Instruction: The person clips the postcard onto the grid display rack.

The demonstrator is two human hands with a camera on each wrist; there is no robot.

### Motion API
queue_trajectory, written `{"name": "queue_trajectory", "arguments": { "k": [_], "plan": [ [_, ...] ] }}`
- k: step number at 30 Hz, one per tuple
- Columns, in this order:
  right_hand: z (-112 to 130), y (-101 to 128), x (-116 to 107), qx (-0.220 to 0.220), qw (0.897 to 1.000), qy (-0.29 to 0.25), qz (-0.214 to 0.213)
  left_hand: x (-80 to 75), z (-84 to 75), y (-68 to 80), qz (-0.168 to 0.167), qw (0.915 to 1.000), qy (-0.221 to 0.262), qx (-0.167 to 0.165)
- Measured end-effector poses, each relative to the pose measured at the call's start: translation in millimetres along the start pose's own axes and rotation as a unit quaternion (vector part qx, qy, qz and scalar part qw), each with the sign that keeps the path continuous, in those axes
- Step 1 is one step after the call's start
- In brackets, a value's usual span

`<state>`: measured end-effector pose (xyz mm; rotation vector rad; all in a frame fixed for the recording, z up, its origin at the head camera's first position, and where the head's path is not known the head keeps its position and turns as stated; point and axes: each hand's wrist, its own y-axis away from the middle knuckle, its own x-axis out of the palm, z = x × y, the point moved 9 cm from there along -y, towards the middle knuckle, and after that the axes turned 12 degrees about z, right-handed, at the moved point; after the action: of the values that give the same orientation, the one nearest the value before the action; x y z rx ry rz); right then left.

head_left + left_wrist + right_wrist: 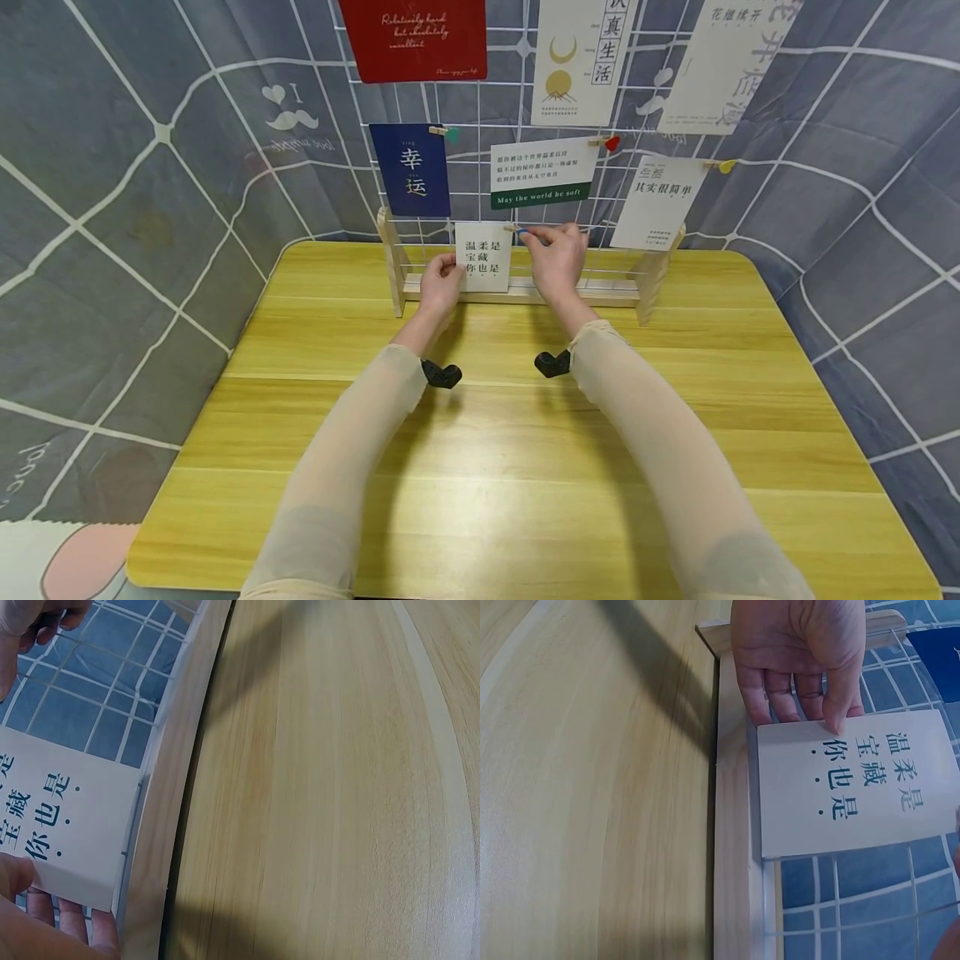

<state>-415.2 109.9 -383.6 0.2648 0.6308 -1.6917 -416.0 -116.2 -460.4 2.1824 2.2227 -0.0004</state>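
A white card [480,279] with dark green Chinese characters stands upright against the white wire grid [112,690], low on the rack. Its left edge is pinched by my left hand [441,283], thumb in front and fingers behind, as the right wrist view shows. At the card's top right corner, my right hand [558,257] pinches a small wooden clothespin [513,229] with a blue part near the fingertips. Whether the peg's jaws bite the card and wire, I cannot tell. In the left wrist view, part of my right hand [19,634] shows at the top left.
Above hang a blue card [411,179], a white-and-green card [542,171] and a white card [660,204], each pegged to the grid. Higher are a red card [416,37] and two white ones. The rack's wooden base [600,292] stands on the wooden table [487,467].
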Motion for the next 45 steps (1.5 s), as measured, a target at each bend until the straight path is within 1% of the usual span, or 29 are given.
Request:
{"name": "queue_trajectory", "arguments": {
  "k": [8, 11, 21, 26, 37, 45],
  "plan": [
    [1.5, 0.4, 0.1, -0.006, 1.000, 0.002, -0.005, 0.3, -1.1, 1.3, -0.019, 0.9997, 0.012, 0.011],
    [1.3, 0.3, 0.3, -0.002, 1.000, 0.000, -0.007, 0.1, -0.4, 1.5, -0.023, 0.9996, 0.012, 0.009],
    [-1.2, -1.1, 2.5, 0.006, 1.000, -0.018, -0.017, -0.3, -0.1, 1.0, -0.025, 0.9993, 0.025, 0.005],
    [-1.3, -0.6, 3.5, 0.003, 1.000, -0.023, -0.016, -1.2, 0.3, 1.6, -0.029, 0.9992, 0.029, 0.003],
    [-3.3, 0.1, 4.4, 0.011, 0.999, -0.037, -0.012, -3.8, 1.5, 3.5, -0.036, 0.9989, 0.029, -0.002],
    [-3.4, 0.4, 4.8, 0.005, 0.999, -0.035, -0.009, -6.8, 3.9, 3.2, -0.045, 0.9983, 0.038, 0.005]
  ]
}}
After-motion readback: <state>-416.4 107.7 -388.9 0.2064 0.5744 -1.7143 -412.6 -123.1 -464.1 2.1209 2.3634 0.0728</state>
